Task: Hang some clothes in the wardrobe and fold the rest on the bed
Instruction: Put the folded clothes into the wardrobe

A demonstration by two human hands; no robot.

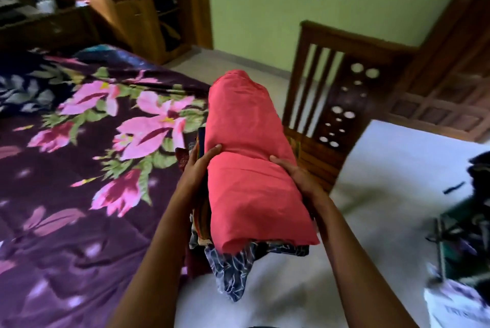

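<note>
Currently mid-carry: left hand [201, 166] and right hand [298, 175] grip a stack of clothes [202, 221] from both sides, with thumbs on the top layer and the other fingers mostly hidden. The stack is held in the air over the floor [291, 290], just beside the bed [79, 168], resting on nothing.

Likely step is transport to the bed or wardrobe [148, 12]; can't tell which. Best approach: squeeze evenly and hold the stack level. A blue patterned garment [238, 269] hangs loose from the bottom and could slip out. Set down flat, release only after contact.

Materials:
- **Top piece:** coral cloth [246, 142], smooth, matte, folded into a long rounded pad.
- **Lower layers:** thin, mixed prints.
- **Bed cover:** dark purple, pink floral, slight sheen.
- **Wardrobe and slatted bed end board [331, 67]:** brown wood.
</note>
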